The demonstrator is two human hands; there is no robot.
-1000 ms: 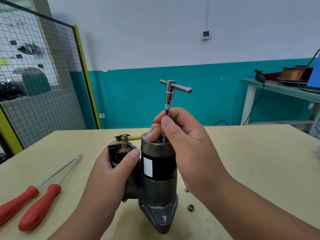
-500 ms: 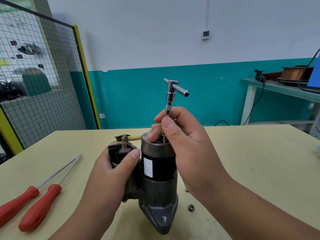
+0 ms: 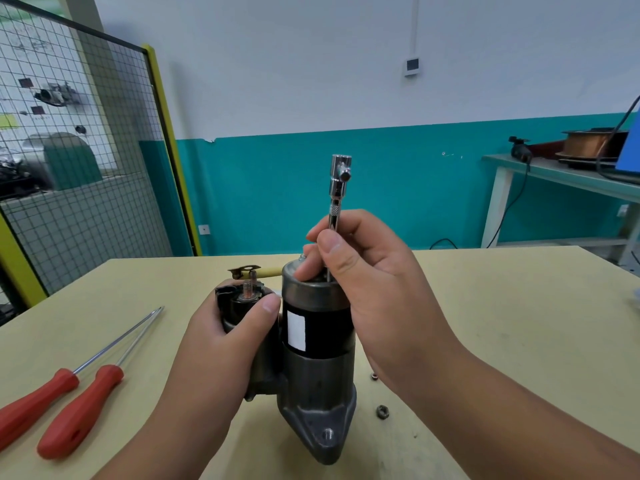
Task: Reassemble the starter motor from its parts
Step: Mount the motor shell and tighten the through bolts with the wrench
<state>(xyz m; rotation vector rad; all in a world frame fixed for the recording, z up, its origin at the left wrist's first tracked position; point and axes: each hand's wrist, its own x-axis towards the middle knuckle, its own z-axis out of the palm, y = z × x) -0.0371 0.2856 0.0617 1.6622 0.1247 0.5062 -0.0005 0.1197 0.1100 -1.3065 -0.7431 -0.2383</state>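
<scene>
Head view: starter motor [image 3: 318,341] upright on bench [image 3: 502,323], nose down. T-handle driver [image 3: 337,188] vertical, along starter motor's long axis, tip at top end cap. Right hand [image 3: 374,282] fingers pinching driver shaft; left hand [image 3: 235,327] clamped round starter motor's side. Next, likely: twisting about that vertical axis.

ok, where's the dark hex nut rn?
Head view, lower centre: the nut lies on the table just right of the motor base, with a smaller fastener just beyond it.
</scene>
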